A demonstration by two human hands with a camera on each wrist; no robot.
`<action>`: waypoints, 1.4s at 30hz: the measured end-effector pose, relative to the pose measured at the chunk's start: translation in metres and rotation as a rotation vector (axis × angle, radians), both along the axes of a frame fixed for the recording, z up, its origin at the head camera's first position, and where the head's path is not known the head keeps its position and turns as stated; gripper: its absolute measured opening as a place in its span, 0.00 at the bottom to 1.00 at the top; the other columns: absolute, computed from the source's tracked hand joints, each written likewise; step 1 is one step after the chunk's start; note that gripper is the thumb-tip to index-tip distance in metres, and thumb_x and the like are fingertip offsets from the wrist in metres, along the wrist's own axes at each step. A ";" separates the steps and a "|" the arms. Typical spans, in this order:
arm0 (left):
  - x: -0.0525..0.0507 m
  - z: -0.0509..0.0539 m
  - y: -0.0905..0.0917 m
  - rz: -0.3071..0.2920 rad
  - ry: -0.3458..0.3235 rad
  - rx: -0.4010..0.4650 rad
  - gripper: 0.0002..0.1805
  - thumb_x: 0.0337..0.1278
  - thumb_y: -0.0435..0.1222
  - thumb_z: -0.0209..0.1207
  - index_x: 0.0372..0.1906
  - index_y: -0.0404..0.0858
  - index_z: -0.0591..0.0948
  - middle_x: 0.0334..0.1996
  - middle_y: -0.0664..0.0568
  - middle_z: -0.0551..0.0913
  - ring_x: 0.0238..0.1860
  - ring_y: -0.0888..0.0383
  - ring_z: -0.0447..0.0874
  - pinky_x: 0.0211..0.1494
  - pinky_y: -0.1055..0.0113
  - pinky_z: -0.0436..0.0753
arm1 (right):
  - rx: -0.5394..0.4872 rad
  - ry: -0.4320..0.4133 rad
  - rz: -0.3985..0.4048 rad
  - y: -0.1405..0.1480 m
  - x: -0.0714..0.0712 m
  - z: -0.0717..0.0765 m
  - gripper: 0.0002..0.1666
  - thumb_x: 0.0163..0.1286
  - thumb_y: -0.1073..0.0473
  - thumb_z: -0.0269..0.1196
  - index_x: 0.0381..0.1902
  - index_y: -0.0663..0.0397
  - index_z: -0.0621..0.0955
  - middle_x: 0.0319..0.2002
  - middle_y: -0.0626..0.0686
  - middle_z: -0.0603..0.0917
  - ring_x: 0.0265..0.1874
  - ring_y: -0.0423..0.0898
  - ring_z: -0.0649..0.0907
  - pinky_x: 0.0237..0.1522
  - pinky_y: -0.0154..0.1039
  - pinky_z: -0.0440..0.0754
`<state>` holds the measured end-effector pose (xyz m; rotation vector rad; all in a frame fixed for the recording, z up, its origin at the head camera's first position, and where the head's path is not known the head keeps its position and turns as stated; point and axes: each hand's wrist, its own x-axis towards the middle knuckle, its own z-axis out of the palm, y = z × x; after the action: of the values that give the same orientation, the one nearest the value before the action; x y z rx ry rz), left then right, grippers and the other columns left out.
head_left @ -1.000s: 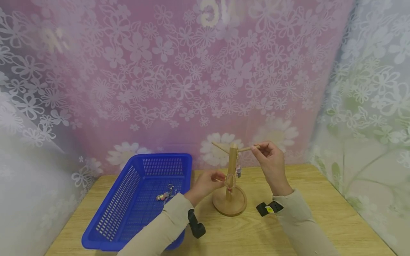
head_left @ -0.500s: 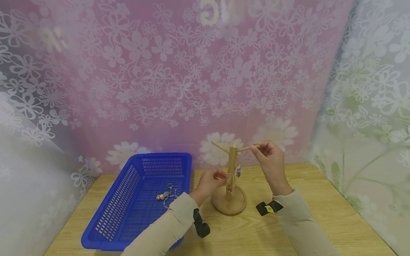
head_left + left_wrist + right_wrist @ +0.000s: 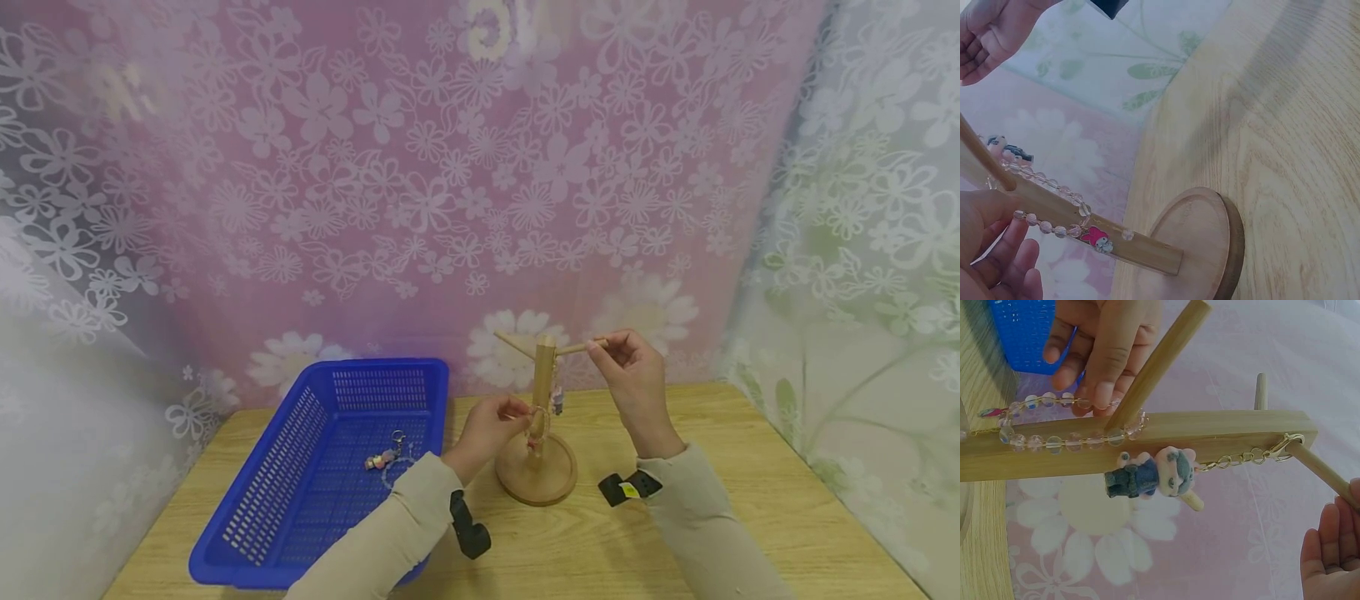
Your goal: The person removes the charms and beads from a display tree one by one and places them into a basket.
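Note:
A wooden peg stand (image 3: 543, 379) with a round base (image 3: 551, 485) stands upright on the table. My left hand (image 3: 487, 433) pinches a pink and clear beaded bracelet (image 3: 1038, 442) between thumb and finger. The bracelet is looped over a lower peg (image 3: 1163, 359) and carries a pink-hooded character charm (image 3: 1097, 239). My right hand (image 3: 637, 383) pinches the tip of an upper peg (image 3: 573, 349). From that upper peg a keychain with a small animal figure (image 3: 1147, 475) in blue hangs by its gold clasp (image 3: 1288, 447).
A blue plastic basket (image 3: 258, 492) stands left of the stand. Inside it lie a figure keychain (image 3: 381, 460) and a pale beaded bracelet (image 3: 388, 477), partly hidden by my left sleeve (image 3: 382, 533). Flowered sheeting (image 3: 420, 208) hangs behind the table (image 3: 585, 554).
My left hand has shifted slightly right, onto the bracelet on the lower peg, and the bracelet's charm has swung a little left. The right hand stays at the upper peg's tip.

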<state>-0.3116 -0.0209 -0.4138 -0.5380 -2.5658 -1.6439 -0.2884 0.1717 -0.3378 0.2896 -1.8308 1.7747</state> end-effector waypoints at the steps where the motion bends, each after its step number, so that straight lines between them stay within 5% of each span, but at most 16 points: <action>1: 0.000 0.000 0.000 0.000 0.002 0.000 0.03 0.56 0.31 0.62 0.35 0.37 0.82 0.33 0.51 0.84 0.37 0.57 0.79 0.42 0.64 0.77 | -0.003 0.001 0.002 0.000 0.000 0.000 0.10 0.63 0.67 0.63 0.36 0.70 0.74 0.33 0.41 0.80 0.32 0.37 0.80 0.39 0.26 0.79; 11: 0.003 0.004 -0.005 -0.015 0.000 0.049 0.06 0.58 0.34 0.61 0.37 0.34 0.83 0.34 0.48 0.85 0.35 0.60 0.79 0.40 0.67 0.78 | -0.002 0.002 0.010 -0.001 0.002 0.000 0.09 0.64 0.68 0.62 0.37 0.71 0.74 0.34 0.40 0.80 0.33 0.37 0.80 0.40 0.26 0.79; 26: 0.010 0.025 -0.014 -0.012 -0.015 0.128 0.08 0.62 0.33 0.58 0.41 0.32 0.82 0.37 0.44 0.84 0.36 0.60 0.79 0.40 0.68 0.77 | 0.007 -0.014 0.000 -0.001 0.002 0.000 0.10 0.64 0.67 0.62 0.37 0.69 0.74 0.34 0.40 0.80 0.33 0.37 0.80 0.39 0.26 0.78; 33: 0.013 0.032 -0.018 -0.054 -0.001 0.203 0.10 0.62 0.32 0.57 0.43 0.29 0.81 0.39 0.38 0.83 0.38 0.53 0.81 0.40 0.69 0.77 | 0.001 -0.005 0.001 0.000 0.001 0.000 0.08 0.64 0.68 0.62 0.36 0.68 0.74 0.33 0.40 0.80 0.33 0.38 0.80 0.39 0.26 0.79; 42: 0.021 0.042 -0.022 -0.080 -0.023 0.211 0.10 0.63 0.33 0.56 0.43 0.30 0.81 0.42 0.36 0.82 0.38 0.61 0.79 0.44 0.68 0.77 | 0.013 -0.007 0.000 0.000 0.001 -0.001 0.07 0.64 0.65 0.63 0.36 0.63 0.75 0.34 0.42 0.80 0.34 0.39 0.80 0.40 0.26 0.78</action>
<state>-0.2902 -0.0434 -0.3718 -0.6149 -2.3744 -1.9270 -0.2879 0.1720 -0.3393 0.2882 -1.8476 1.7665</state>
